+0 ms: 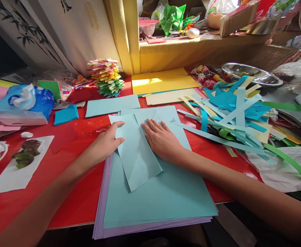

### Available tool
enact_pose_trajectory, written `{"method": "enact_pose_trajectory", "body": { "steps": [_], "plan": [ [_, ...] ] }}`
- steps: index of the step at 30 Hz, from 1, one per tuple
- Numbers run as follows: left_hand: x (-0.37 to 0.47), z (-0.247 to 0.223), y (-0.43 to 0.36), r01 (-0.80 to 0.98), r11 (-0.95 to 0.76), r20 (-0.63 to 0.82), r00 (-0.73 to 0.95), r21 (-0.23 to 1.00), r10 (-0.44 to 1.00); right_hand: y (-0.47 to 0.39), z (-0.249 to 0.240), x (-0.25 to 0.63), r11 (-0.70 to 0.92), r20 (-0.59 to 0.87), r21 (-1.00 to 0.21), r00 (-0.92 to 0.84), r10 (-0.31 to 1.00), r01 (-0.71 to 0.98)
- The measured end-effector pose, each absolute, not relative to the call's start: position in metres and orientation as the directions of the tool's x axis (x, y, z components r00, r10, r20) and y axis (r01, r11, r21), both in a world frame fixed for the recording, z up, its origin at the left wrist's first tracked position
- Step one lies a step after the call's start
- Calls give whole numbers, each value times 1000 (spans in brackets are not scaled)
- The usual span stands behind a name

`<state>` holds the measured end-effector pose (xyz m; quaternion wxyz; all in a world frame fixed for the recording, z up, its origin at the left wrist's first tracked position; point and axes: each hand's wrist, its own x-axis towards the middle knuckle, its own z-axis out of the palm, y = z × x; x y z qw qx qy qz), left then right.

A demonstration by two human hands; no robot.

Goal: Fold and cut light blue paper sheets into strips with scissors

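Note:
A light blue sheet (140, 164) with creases, its right part raised along a fold, lies on a larger light blue sheet (160, 202). Under these is a stack of purple paper (101, 212). My left hand (108, 142) rests at the left edge of the creased sheet, thumb and index finger apart; its other fingers are mostly hidden. Flat on the paper, fingers stretched out, my right hand (163, 140) presses beside the fold. Just behind them lies a folded light blue piece (111, 105).
Paper strips (240, 109) are heaped at the right near a metal bowl (253, 73). Yellow sheets (163, 80) and a stack of folded paper pieces (106, 77) stand at the back. A tissue pack (24, 103) sits left on the red table (73, 185).

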<state>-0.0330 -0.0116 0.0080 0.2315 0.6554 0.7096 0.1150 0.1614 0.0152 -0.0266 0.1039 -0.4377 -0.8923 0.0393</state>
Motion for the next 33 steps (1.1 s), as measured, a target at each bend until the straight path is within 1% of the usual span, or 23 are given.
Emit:
{"method": "enact_pose_trajectory", "body": {
  "steps": [4, 9, 10, 14, 16, 18, 19, 22, 24, 33],
  "plan": [
    [-32, 10, -14, 888, 104, -150, -41, 447, 988, 16, -28, 161, 613, 144, -174, -596, 790, 771],
    [-31, 11, -15, 882, 156, -179, -83, 444, 980, 17, -25, 163, 603, 129, -210, -589, 798, 770],
    [-32, 10, -15, 883, 156, -157, -95, 442, 983, 17, -24, 164, 599, 134, -219, -585, 800, 770],
    [-33, 4, -12, 881, 102, 8, -119, 461, 993, 16, -21, 165, 628, 175, -215, -603, 778, 748],
    [-34, 3, -11, 865, 95, 36, -129, 493, 991, 15, -23, 165, 641, 156, -216, -622, 767, 737],
    [-35, 4, -11, 851, 104, 12, -129, 514, 992, 14, -25, 164, 635, 129, -219, -623, 772, 741],
    [-35, 6, -11, 852, 109, -22, -114, 512, 993, 14, -26, 164, 630, 125, -217, -618, 776, 746],
    [-35, 10, -12, 874, 121, -182, -38, 471, 983, 14, -28, 163, 623, 134, -204, -609, 782, 755],
    [-34, 12, -13, 880, 127, -257, -5, 458, 966, 13, -29, 162, 623, 142, -194, -607, 782, 758],
    [-36, 12, -14, 887, 136, -317, 12, 441, 948, 12, -29, 161, 633, 149, -155, -616, 774, 758]
  ]
}}
